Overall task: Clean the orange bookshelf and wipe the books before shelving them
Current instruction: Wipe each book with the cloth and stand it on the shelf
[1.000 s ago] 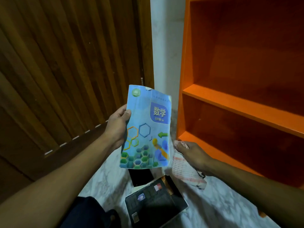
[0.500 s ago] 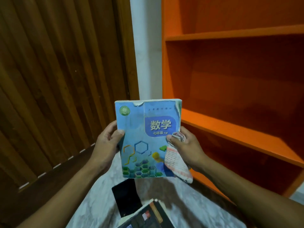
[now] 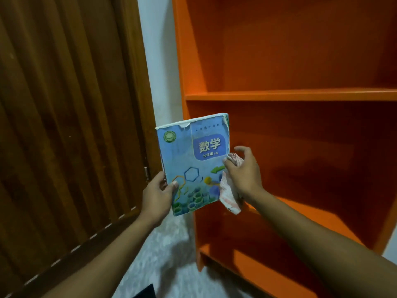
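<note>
Held upright in front of a bare orange wooden bookshelf (image 3: 300,94): a thin blue paperback maths textbook (image 3: 193,162), front cover facing the camera, overlapping the shelf's left upright.

Left hand (image 3: 158,195) at 7 o'clock of the book, thumb on the front cover and fingers (image 3: 162,180) curled behind the lower left edge, gripping it. Right hand (image 3: 242,172) at 3 o'clock of the book, bunching a white cloth with red print (image 3: 228,195); thumb pinching the cloth against the cover's right edge, index finger lifted free. Cloth tail dangling below the hand, past the book's lower right corner.

Risks, judged from this pose:
- Book supported at only 1 lower corner; firm wiping pressure from the right likely to pivot or fold the soft cover, or push it out of the left grip.
- Top edge of the cover already torn and peeling at about 12 o'clock; a cloth stroke dragged upward across it likely to catch and rip further.
- Loose cloth tail apt to snag on the shelf board at 5 o'clock.

Book appearance: pale blue cover, worn and slightly bowed, green round emblem at top left, darker blue title panel with yellow Chinese characters, hexagon honeycomb pattern in green, blue and orange along the bottom.

Brown slatted wooden door (image 3: 71,125) at 9 o'clock.
</note>
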`<control>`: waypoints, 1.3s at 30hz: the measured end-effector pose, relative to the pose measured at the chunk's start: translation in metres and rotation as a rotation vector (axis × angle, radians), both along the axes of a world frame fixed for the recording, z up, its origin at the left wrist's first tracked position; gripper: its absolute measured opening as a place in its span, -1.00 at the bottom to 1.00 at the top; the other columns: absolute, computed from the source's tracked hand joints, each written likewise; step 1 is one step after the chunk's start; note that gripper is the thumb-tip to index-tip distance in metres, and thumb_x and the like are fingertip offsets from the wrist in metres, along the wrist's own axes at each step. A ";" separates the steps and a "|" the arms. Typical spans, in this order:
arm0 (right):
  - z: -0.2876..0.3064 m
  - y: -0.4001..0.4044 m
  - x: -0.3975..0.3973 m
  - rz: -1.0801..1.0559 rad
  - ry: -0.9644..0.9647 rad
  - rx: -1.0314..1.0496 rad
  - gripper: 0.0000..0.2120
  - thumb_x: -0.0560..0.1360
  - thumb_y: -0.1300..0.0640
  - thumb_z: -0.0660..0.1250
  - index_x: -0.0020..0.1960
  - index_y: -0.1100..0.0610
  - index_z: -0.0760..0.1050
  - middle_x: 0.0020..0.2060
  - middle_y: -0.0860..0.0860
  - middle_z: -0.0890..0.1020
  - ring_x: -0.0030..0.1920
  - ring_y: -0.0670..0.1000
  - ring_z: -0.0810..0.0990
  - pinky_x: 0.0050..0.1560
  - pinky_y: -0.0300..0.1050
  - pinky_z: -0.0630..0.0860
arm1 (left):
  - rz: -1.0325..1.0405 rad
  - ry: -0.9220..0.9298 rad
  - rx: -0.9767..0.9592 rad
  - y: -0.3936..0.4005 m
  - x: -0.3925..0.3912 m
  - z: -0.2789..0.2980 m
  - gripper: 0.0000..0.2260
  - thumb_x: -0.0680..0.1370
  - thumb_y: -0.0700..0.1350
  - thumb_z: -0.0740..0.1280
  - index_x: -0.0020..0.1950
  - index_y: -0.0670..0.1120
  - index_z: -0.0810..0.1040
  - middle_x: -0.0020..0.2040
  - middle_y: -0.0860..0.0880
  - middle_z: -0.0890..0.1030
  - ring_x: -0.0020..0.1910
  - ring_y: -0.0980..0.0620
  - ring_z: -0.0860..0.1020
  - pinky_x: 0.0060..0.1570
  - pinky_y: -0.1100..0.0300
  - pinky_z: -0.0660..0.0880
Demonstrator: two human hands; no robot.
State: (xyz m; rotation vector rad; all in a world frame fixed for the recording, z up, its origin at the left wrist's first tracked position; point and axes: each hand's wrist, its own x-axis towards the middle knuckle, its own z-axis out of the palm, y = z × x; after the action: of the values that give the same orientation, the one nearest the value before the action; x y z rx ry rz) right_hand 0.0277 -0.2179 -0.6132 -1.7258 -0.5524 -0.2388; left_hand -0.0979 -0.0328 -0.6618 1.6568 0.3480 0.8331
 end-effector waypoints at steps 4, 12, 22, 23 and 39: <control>-0.004 -0.002 0.020 -0.048 -0.019 0.006 -0.65 0.52 -0.01 0.40 0.25 -0.09 0.38 0.18 0.00 0.54 0.12 0.05 0.56 0.11 0.16 0.56 | 0.089 0.040 0.113 -0.010 0.056 0.012 -0.90 0.61 -0.13 0.34 0.05 0.06 0.58 -0.03 0.02 0.69 -0.03 0.00 0.68 -0.07 -0.04 0.67; -0.008 -0.001 0.052 -0.058 -0.052 -0.029 -0.68 0.54 0.02 0.39 0.24 -0.13 0.38 0.21 -0.02 0.56 0.19 0.03 0.54 0.13 0.11 0.54 | 0.267 0.141 0.260 -0.017 0.158 0.015 -0.78 0.61 -0.17 0.33 -0.18 -0.09 0.36 -0.32 -0.02 0.41 -0.35 0.01 0.34 -0.44 0.18 0.22; -0.025 -0.012 0.074 -0.094 0.001 -0.046 -0.78 0.54 -0.01 0.40 0.10 0.06 0.47 -0.04 -0.01 0.61 -0.06 0.02 0.61 -0.07 0.05 0.59 | 0.358 0.199 0.137 -0.025 0.214 0.014 -0.85 0.58 -0.32 0.23 0.08 -0.20 0.55 0.03 -0.19 0.62 -0.07 -0.15 0.54 -0.14 0.12 0.42; -0.025 -0.014 0.074 -0.085 0.016 -0.034 -0.78 0.53 0.00 0.41 0.09 0.07 0.47 -0.05 -0.01 0.62 -0.07 0.02 0.61 -0.07 0.06 0.59 | 0.357 0.206 0.141 -0.025 0.213 0.013 -0.87 0.58 -0.31 0.24 0.07 -0.21 0.55 0.01 -0.21 0.63 -0.05 -0.20 0.56 -0.16 0.11 0.42; -0.067 -0.019 -0.042 0.418 1.263 0.315 -0.61 0.60 -0.02 0.25 0.21 0.29 0.54 -0.20 0.22 0.66 -0.20 0.19 0.70 -0.21 0.08 0.66 | 0.163 0.239 0.041 -0.002 0.030 -0.063 -0.86 0.65 -0.19 0.22 0.15 -0.08 0.56 -0.08 -0.07 0.68 -0.09 -0.01 0.68 -0.16 0.17 0.61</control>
State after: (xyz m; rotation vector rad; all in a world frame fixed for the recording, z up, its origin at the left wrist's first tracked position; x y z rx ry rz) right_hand -0.0141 -0.2368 -0.6798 -1.1067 0.0908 0.9625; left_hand -0.0683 -0.0352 -0.7247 1.7887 0.6432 0.7667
